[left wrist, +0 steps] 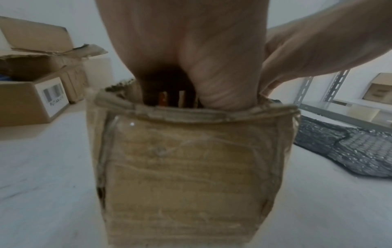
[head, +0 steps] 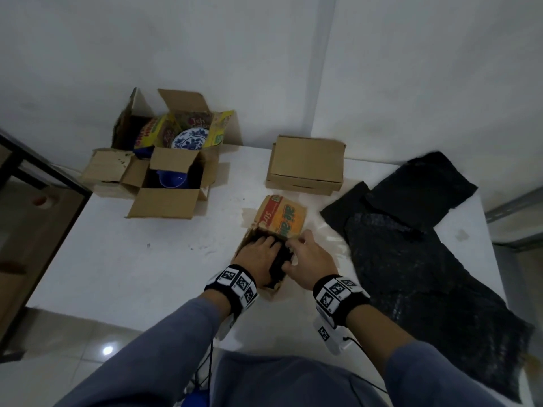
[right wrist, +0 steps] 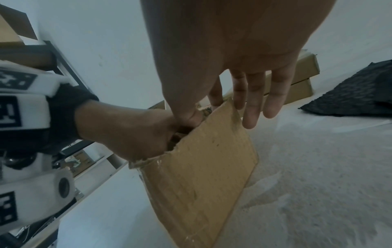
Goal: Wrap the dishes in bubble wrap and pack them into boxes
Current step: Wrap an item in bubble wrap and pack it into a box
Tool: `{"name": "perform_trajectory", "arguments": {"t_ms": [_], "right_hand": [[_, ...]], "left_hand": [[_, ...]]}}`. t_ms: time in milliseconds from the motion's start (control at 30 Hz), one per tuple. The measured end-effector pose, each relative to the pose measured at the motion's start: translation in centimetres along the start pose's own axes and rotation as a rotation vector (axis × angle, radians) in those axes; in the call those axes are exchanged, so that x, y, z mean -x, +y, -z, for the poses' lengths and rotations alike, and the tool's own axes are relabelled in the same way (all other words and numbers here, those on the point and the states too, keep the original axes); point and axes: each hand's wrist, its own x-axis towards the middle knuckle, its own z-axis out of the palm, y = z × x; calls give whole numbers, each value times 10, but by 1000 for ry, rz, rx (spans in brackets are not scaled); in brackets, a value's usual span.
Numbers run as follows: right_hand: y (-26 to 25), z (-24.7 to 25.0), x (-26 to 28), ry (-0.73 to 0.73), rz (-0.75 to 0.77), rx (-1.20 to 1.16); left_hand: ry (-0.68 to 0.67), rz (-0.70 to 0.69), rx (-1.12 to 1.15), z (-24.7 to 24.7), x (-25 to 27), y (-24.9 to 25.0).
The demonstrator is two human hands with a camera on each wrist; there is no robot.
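Head view, box: a small carton (head: 276,230) stands on the white bench (head: 132,259) right in front of me, its printed flap folded back away from me.
Head view, left hand: my left hand (head: 258,257) is down inside the carton, flat on a black wrapped bundle (head: 280,264) that fills it; the fingers look straight and pressing, not gripping.
Head view, right hand: my right hand (head: 308,261) sits at the carton's right rim, fingers curled over the edge and the bundle, touching my left hand.
Head view, around: sheets of black bubble wrap (head: 411,245) lie spread to the right, just beside the carton. A shut flat box (head: 305,163) stands behind it. Far left, open boxes (head: 164,160) hold a blue-patterned plate (head: 191,139) and a blue bowl (head: 172,180).
Left wrist view: the carton's taped front wall (left wrist: 191,176) blocks most of the view. My left palm (left wrist: 191,50) plunges past the rim; the fingers are hidden inside. My right hand (left wrist: 307,55) reaches in from the right. An open box (left wrist: 31,100) is at left, bubble wrap (left wrist: 339,147) at right.
Right wrist view: my thumb and forefinger pinch the top edge of the carton's side wall (right wrist: 201,167), and the other fingers (right wrist: 254,100) hang straight outside it. My left hand (right wrist: 131,132) is pushed in beside them.
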Motion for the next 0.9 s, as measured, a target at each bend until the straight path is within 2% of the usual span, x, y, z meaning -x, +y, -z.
{"name": "perform_trajectory", "arguments": {"t_ms": [233,467,567,633,733,800,900], "right_hand": [[3,2,-3,-18,-14,-132],[9,-2,-15,-15,-166,-674],[9,2,-23,-2,-189,-854],[9,6,-30,74,-244,-948],[9,14,-41,150,-284,-1015],[8,20,-44,225,-253,-1019],[5,29,-38,348,-127,-974]], "left_hand": [[-91,127,-52,-3,-12,9],[-111,131,-119,-2,-12,13],[-102,79,-21,8,-10,8],[-56,20,44,20,-6,5],[97,-53,110,32,6,2],[194,9,218,34,14,-1],[382,218,589,36,26,-8]]}}
